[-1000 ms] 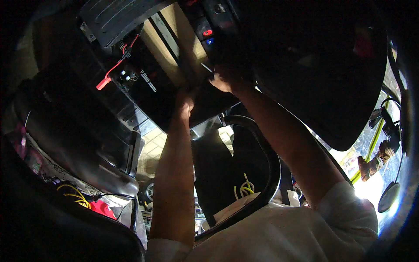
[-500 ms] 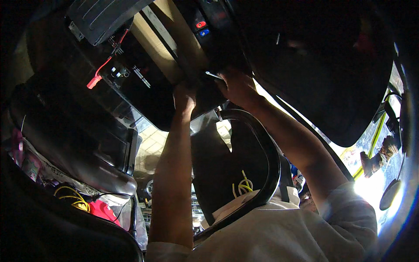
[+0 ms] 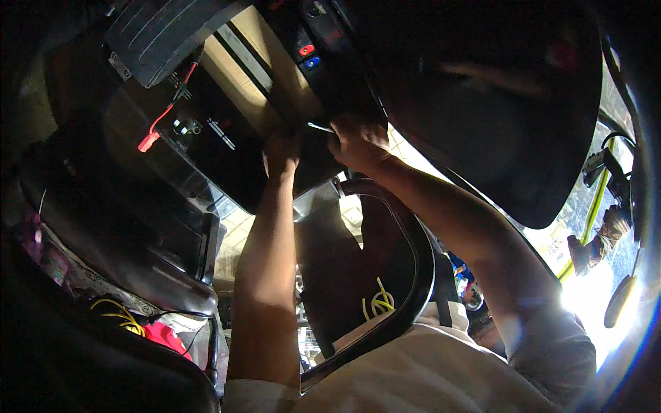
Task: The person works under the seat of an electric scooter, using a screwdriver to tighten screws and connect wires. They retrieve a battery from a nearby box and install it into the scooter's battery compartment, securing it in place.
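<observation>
My right hand (image 3: 359,142) is closed around a thin silvery rod-like tool (image 3: 320,126); its exact kind does not show. The tool's tip points left over a black open case (image 3: 241,168). Just left of it, my left hand (image 3: 281,153) reaches to the case near the lower ends of two tan strips (image 3: 237,82). Deep shadow hides the fingers of my left hand, so its hold is unclear. Above the hands sit a red connector (image 3: 306,50) and a blue connector (image 3: 312,62).
A red plug (image 3: 147,142) on a red cable lies at the case's left. A curved black tube (image 3: 418,255) passes below my right forearm. A large dark panel (image 3: 502,158) stands at right, a yellow cable (image 3: 599,199) beyond it. Left is a dark padded part (image 3: 158,275).
Both hands appear slightly further left, and the tool with my right hand. The whole view has shifted a little as well.
</observation>
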`<state>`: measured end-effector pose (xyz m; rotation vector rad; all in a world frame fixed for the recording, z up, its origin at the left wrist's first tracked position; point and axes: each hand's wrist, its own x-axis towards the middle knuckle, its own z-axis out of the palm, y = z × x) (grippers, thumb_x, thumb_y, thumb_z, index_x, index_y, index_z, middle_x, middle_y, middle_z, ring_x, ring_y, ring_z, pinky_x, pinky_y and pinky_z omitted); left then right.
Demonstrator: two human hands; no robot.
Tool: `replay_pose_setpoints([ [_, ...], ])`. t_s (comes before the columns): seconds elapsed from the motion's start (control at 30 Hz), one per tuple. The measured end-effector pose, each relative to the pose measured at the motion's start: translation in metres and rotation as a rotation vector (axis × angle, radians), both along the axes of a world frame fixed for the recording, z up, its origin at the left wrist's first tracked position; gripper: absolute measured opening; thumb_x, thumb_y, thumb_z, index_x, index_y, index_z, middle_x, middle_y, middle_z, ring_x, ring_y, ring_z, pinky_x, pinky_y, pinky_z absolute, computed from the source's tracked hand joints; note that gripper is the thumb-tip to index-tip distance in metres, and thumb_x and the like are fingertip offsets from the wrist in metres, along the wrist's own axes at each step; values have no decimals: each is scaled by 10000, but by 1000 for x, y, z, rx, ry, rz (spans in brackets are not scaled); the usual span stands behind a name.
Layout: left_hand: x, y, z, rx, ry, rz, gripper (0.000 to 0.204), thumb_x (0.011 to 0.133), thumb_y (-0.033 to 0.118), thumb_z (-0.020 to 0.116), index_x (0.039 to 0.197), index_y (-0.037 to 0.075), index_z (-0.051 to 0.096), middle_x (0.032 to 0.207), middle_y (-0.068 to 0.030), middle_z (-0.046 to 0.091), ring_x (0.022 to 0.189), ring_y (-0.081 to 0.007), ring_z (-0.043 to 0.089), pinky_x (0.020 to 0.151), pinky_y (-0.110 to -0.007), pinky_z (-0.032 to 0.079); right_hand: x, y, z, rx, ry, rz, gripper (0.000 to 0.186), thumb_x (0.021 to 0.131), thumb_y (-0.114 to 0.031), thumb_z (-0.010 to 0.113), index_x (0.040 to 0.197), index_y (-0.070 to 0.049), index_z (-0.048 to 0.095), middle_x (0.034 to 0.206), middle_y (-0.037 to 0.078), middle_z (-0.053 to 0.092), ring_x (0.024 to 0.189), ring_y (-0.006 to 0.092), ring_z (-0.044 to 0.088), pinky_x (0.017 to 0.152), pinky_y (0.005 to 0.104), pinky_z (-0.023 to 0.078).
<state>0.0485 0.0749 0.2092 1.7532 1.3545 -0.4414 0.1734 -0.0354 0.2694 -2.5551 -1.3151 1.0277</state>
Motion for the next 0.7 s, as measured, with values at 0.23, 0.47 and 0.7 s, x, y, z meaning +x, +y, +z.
replay_pose_setpoints([
  [0.23, -2, 47, -26, 328, -253, 501, 367, 857, 319, 617, 1074, 23, 612, 985, -202, 655, 924, -385, 608, 808, -449, 492, -2, 4, -2, -21, -30, -61, 275, 800, -312, 609, 1001, -124, 622, 1029, 129, 620, 921, 340, 626, 730, 481, 525],
  [0.47, -15, 52, -42, 590, -287, 230, 324, 776, 174, 631, 1023, -30, 586, 935, -216, 621, 864, -377, 602, 772, -436, 502, -7, 0, -13, 69, -117, -73, 191, 757, -255, 634, 887, -115, 625, 857, 95, 642, 788, 314, 636, 637, 472, 513],
  [0.7, -64, 42, 69, 518, -525, 425, 135, 846, 67, 650, 737, -3, 611, 619, -56, 618, 571, -102, 551, 537, -271, 433, -7, 1, -10, 75, -102, 29, 198, 751, -284, 649, 827, -109, 594, 853, 96, 633, 798, 307, 626, 653, 456, 500],
])
